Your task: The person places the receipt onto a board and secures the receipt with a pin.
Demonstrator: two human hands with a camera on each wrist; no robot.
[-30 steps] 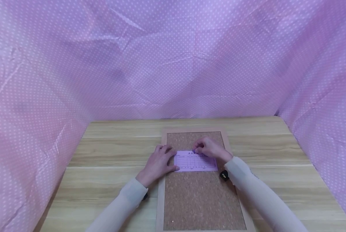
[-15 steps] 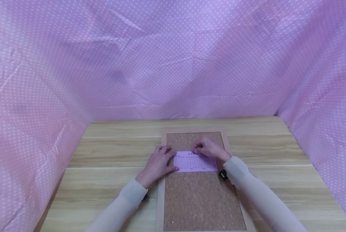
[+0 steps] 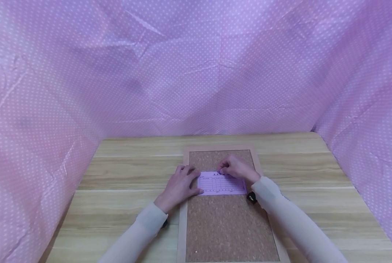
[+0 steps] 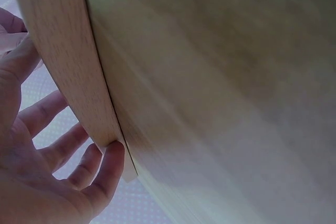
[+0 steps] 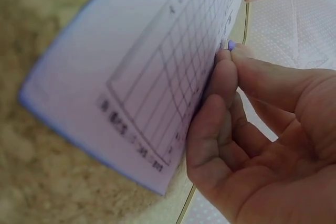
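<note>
A printed form slip (image 3: 212, 184), pale purple with a ruled grid, lies across the framed corkboard (image 3: 229, 226). At its left end, my left hand (image 3: 179, 184) rests with spread fingers, thumb on the lower corner and fingers by the upper one. In the left wrist view, some fingers of that hand touch the board's wooden frame (image 4: 79, 51). My right hand (image 3: 237, 168) pinches a small purple pushpin (image 5: 231, 45) between thumb and forefinger at the slip's top edge. The pin's point is hidden. In the right wrist view, the slip's near corner stands slightly off the cork.
The corkboard lies lengthwise on a wood-grain table (image 3: 127, 168). Pink polka-dot cloth (image 3: 196, 73) surrounds the table at the back and both sides. A black wrist device (image 3: 252, 197) shows under the right cuff. One tiny white speck (image 3: 196, 251) is on the lower cork.
My right wrist has shifted very slightly left, while its fingertips stay at the slip's top edge. My left hand and the slip look unmoved.
</note>
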